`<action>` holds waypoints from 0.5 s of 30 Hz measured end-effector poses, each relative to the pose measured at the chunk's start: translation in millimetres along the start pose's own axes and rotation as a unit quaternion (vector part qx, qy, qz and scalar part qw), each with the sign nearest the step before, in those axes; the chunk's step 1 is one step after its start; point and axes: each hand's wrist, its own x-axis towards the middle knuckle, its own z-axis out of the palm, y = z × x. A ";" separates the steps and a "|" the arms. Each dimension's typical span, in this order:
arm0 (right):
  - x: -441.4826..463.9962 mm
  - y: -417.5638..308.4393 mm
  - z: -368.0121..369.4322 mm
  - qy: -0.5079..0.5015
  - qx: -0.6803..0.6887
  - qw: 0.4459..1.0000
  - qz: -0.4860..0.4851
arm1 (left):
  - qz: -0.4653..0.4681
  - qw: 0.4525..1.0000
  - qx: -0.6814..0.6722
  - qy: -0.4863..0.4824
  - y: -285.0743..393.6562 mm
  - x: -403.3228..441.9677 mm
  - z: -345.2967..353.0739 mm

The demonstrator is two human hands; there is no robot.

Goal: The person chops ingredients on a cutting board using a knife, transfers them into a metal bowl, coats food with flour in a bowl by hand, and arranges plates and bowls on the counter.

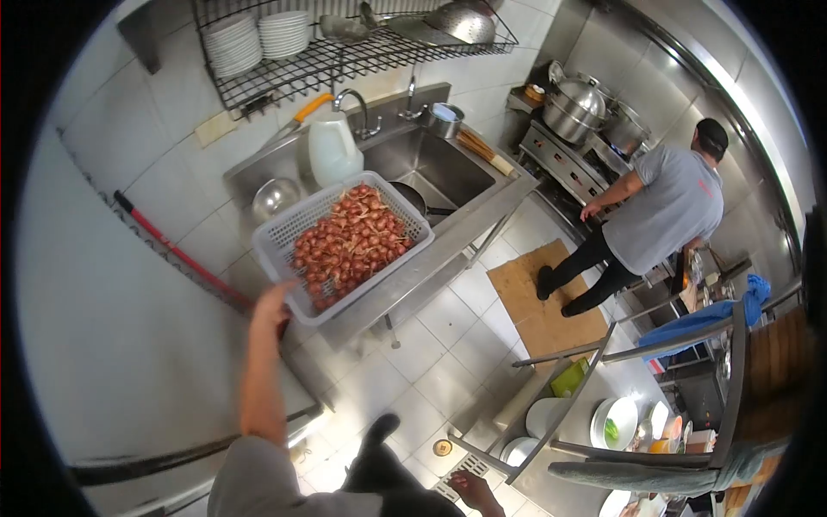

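Observation:
A white plastic basket [419, 226] full of small red shallots [353, 244] rests across the front edge of the steel sink. My left hand [274, 306] is at the basket's near left corner, its fingers bent round the rim. Low in the view, my right hand [472, 489] hangs over the floor, away from the basket. Its fingers are curled, and whether anything is in them is too unclear to tell.
Behind the basket stand a white jug [334, 151] and a metal bowl [276, 200]. A co-worker [663, 207] stands by the stove [560, 164] on a cardboard sheet [547, 323]. A steel counter [551, 482] with bowls is at lower right.

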 end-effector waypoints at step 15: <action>15.8 45.5 -39.3 -0.074 0.173 0.973 -0.136 | 0.253 0.951 0.049 0.173 -138.5 -253.9 35.2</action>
